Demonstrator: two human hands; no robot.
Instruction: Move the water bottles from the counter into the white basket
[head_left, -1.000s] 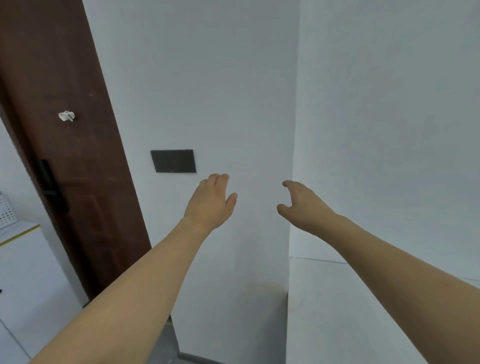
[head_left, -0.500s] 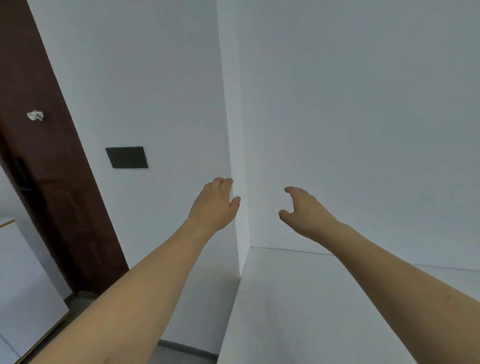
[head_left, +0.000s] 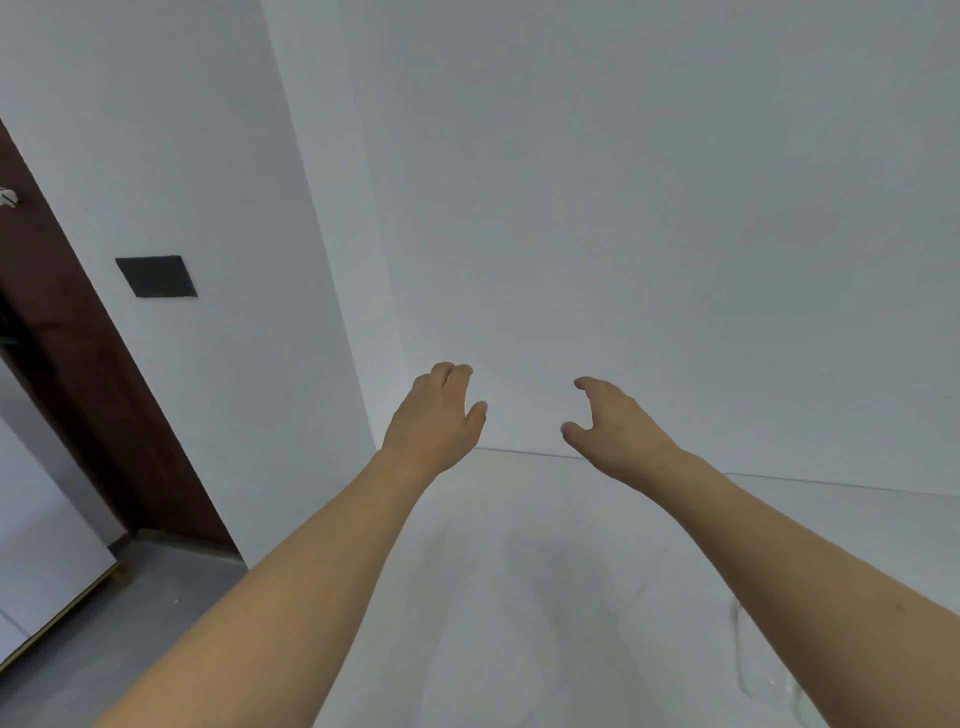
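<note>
Both of my arms reach forward over a white counter (head_left: 519, 597) set in a corner of white walls. My left hand (head_left: 434, 418) hovers above the counter's far left corner, fingers loosely bent and empty. My right hand (head_left: 613, 423) is level with it, a short gap to the right, fingers and thumb spread in a loose curve, also empty. A faint clear shape (head_left: 763, 675) lies on the counter beside my right forearm; I cannot tell what it is. No basket is in view.
A dark brown door (head_left: 78, 395) stands at the left, with a black wall plate (head_left: 156, 276) beside it. Grey floor (head_left: 130, 597) and a white cabinet (head_left: 41, 561) lie at the lower left, past the counter's left edge.
The view has swung right and downward: door and wall plate slid left, and more of the counter shows. Both hands kept the same empty, raised pose.
</note>
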